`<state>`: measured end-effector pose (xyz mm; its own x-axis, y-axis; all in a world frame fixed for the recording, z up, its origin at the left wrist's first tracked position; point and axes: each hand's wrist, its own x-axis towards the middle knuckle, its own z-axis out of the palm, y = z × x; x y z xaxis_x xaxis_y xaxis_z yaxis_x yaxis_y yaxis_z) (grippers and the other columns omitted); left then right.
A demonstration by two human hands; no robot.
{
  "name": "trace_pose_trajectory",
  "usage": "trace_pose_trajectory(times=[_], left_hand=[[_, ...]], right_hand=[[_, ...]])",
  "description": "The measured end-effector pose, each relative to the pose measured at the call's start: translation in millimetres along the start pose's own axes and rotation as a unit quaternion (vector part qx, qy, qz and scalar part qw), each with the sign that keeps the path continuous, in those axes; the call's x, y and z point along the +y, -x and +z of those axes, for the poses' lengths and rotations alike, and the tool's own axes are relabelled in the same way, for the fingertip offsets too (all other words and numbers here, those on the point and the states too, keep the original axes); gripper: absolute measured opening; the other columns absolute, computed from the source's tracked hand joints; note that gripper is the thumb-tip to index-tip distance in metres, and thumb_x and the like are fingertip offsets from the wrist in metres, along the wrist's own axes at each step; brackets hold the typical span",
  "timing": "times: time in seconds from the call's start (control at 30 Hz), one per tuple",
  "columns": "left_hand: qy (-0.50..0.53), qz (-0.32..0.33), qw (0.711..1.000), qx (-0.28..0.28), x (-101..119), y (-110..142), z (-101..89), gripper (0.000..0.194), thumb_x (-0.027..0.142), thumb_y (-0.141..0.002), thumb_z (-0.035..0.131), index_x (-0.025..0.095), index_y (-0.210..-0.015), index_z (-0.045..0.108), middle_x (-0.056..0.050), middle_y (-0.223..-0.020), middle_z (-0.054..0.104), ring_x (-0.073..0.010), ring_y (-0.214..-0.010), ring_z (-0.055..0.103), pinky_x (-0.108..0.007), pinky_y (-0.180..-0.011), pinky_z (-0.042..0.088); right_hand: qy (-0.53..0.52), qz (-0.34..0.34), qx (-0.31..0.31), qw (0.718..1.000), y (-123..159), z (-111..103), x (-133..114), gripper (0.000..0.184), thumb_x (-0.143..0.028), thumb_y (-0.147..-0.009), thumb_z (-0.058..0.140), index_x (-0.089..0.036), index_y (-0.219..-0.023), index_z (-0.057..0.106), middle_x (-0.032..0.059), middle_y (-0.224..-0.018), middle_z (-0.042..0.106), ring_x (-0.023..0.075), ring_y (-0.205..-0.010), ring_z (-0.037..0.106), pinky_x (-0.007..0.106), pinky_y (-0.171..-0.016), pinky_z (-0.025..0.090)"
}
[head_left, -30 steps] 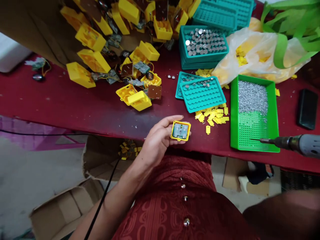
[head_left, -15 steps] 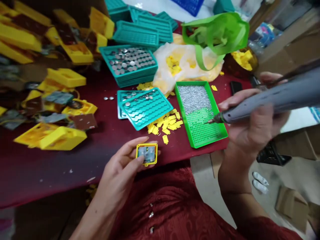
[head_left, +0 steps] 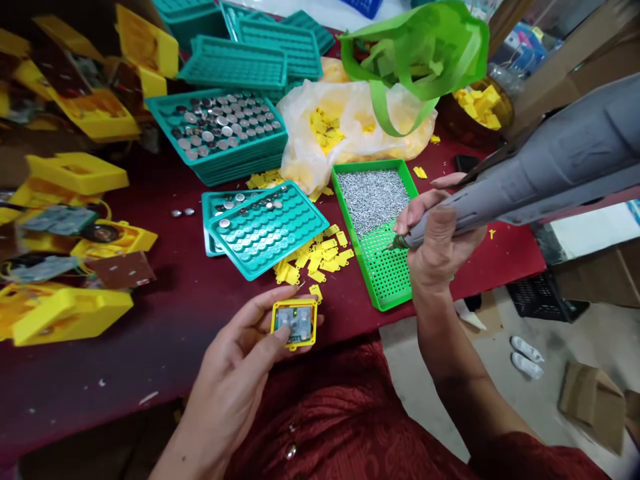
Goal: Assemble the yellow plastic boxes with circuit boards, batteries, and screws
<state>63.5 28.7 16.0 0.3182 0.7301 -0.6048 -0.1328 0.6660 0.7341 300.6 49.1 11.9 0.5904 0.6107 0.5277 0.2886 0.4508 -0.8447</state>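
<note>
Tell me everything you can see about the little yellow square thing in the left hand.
The small square module has a bright yellow frame, plastic by its look, with rounded corners around a pale grey centre. A tiny yellow-green spot sits near its top edge; finer detail is too small to read. It lies roughly face-up across the fingers of the left hand, with the thumb resting on its lower face, over the edge of the dark red table.

Our left fingers [head_left: 250,301] hold a small square casing [head_left: 294,323] over the bench [head_left: 165,347]. Just ahead of them lie tags [head_left: 315,260], and farther ahead a tray of button cells [head_left: 240,163]. Our right fingers [head_left: 420,207] grip a drill [head_left: 525,180] above a tray of pins [head_left: 345,213].
</note>
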Motion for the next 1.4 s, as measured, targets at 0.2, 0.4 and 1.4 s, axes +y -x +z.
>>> trace_pose_trajectory(times=[0.2,0.4,1.4], left_hand=[[-0.01,-0.002,1.0,-0.005,3.8,1.1,2.6,0.038,0.028,-0.074,0.081,0.022,-0.111,0.071,-0.008,-0.109,0.075,-0.0199,-0.087,0.072,-0.024,-0.07,0.061],[-0.011,0.0,1.0,0.01,5.9,2.3,5.6,0.044,0.03,-0.068,0.085,0.021,-0.109,0.071,-0.008,-0.104,0.077,-0.0204,-0.084,0.071,-0.022,-0.063,0.06],[-0.02,0.004,1.0,0.0,2.6,3.1,2.5,0.044,0.03,-0.072,0.082,0.022,-0.114,0.07,-0.008,-0.108,0.076,-0.02,-0.085,0.072,-0.023,-0.068,0.059]], right_hand=[[0.09,0.002,-0.024,0.996,5.3,-1.5,3.0,0.039,-0.066,-0.085,0.054,-0.034,-0.104,0.043,-0.0046,-0.064,0.048,0.0159,-0.046,0.049,0.033,-0.045,0.043],[0.117,0.021,-0.045,0.992,6.0,-2.6,2.2,0.045,-0.07,-0.084,0.052,-0.034,-0.108,0.041,-0.0041,-0.065,0.049,0.0162,-0.047,0.051,0.033,-0.046,0.045],[0.15,-0.016,-0.056,0.987,7.4,-1.0,7.4,0.041,-0.064,-0.091,0.045,-0.034,-0.119,0.044,-0.0022,-0.067,0.051,0.0163,-0.049,0.05,0.034,-0.051,0.046]])
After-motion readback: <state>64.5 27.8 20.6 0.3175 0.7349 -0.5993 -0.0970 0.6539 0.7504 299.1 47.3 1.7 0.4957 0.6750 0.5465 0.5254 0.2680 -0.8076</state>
